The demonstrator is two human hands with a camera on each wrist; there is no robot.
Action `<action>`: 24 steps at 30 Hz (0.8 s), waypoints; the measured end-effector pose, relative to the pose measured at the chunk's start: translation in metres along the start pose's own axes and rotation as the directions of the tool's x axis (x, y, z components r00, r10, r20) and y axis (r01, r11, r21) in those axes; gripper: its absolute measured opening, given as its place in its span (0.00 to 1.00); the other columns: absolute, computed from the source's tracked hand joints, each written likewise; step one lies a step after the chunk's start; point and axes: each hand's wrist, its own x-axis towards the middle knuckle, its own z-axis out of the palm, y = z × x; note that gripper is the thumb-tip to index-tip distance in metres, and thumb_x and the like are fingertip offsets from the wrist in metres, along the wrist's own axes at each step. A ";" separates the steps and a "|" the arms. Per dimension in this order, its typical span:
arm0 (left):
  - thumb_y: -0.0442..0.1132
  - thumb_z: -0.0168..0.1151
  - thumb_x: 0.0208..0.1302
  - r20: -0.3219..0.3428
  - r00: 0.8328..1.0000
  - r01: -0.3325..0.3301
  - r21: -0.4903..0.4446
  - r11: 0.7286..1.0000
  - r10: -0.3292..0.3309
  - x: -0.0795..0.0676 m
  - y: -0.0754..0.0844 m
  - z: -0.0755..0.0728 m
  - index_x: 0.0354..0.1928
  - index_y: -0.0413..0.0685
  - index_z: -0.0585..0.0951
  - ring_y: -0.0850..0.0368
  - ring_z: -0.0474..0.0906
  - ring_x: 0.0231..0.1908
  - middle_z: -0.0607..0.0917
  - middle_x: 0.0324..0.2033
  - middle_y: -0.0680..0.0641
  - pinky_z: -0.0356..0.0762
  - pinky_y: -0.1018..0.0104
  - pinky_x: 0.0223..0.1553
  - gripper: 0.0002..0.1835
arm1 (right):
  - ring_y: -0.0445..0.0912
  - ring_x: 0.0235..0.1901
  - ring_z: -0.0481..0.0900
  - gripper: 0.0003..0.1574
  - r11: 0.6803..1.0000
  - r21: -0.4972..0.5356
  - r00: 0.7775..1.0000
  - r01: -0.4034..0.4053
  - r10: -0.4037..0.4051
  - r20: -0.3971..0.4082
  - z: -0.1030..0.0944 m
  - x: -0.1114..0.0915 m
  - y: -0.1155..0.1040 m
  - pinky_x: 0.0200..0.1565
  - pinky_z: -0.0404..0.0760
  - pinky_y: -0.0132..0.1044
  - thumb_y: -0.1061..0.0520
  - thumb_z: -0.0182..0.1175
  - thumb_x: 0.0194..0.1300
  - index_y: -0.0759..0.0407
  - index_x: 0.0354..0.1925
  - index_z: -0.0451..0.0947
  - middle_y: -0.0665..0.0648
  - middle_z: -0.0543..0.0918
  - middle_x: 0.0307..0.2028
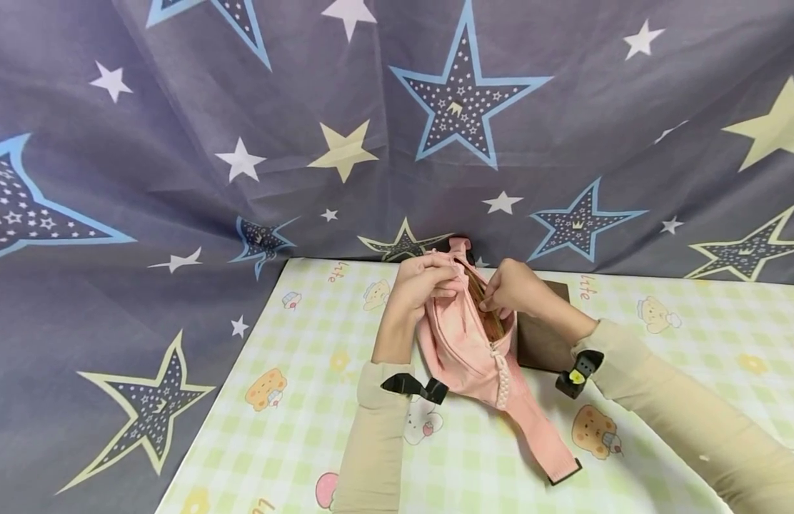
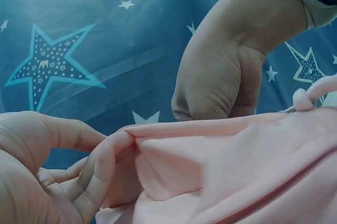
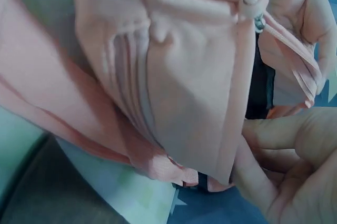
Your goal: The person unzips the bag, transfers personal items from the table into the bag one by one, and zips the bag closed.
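A pink waist bag (image 1: pixel 458 339) stands on the table with its top unzipped. My left hand (image 1: pixel 423 284) pinches the rim at the far left end of the opening, the fabric bunched between thumb and fingers. At the opposite rim, my right hand (image 1: pixel 515 289) pinches the edge, its fingertips dipping into the mouth. Brown, striped contents (image 1: pixel 493 328) show inside the opening; most of them are hidden by the cloth. A braided pink cord (image 1: pixel 503 378) hangs from the near zipper end. The pink strap (image 1: pixel 541 435) trails toward me, ending in a dark buckle edge.
Behind the bag, to the right, lies a flat brown rectangular thing (image 1: pixel 541 328), partly under my right forearm. A green checked cloth (image 1: pixel 686 385) covers the table. Along its back edge hangs a dark curtain with stars (image 1: pixel 429 200).
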 end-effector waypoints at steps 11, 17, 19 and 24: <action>0.25 0.61 0.56 0.002 0.989 0.148 0.004 0.989 -0.148 0.001 0.001 -0.005 0.31 0.37 0.82 0.62 0.82 0.17 0.83 0.17 0.49 0.80 0.76 0.20 0.03 | 0.47 0.17 0.83 0.09 0.995 0.091 0.999 -0.051 0.050 0.015 0.001 0.001 -0.001 0.23 0.85 0.37 0.65 0.71 0.47 0.70 0.24 0.81 0.60 0.84 0.22; 0.25 0.59 0.58 0.043 0.983 0.176 0.010 0.984 -0.177 0.001 0.000 -0.002 0.34 0.34 0.80 0.63 0.82 0.18 0.83 0.18 0.49 0.81 0.76 0.21 0.04 | 0.48 0.17 0.83 0.08 0.992 0.106 0.997 -0.072 0.069 0.029 0.001 0.002 0.004 0.24 0.85 0.38 0.66 0.71 0.48 0.70 0.25 0.81 0.60 0.85 0.22; 0.25 0.59 0.58 0.052 0.982 0.179 0.021 0.984 -0.180 0.001 -0.002 -0.002 0.36 0.33 0.80 0.63 0.82 0.18 0.83 0.19 0.49 0.81 0.76 0.22 0.05 | 0.48 0.17 0.83 0.08 0.991 0.115 0.997 -0.075 0.071 0.039 0.002 0.002 0.006 0.24 0.85 0.38 0.66 0.70 0.48 0.71 0.26 0.81 0.61 0.85 0.23; 0.25 0.59 0.59 0.059 0.982 0.178 0.049 0.983 -0.181 0.001 -0.005 -0.002 0.40 0.30 0.80 0.63 0.82 0.18 0.83 0.19 0.50 0.81 0.77 0.22 0.08 | 0.47 0.19 0.83 0.08 0.986 0.147 0.995 -0.081 0.072 0.064 0.001 0.001 0.010 0.26 0.86 0.39 0.66 0.70 0.49 0.71 0.27 0.82 0.61 0.85 0.25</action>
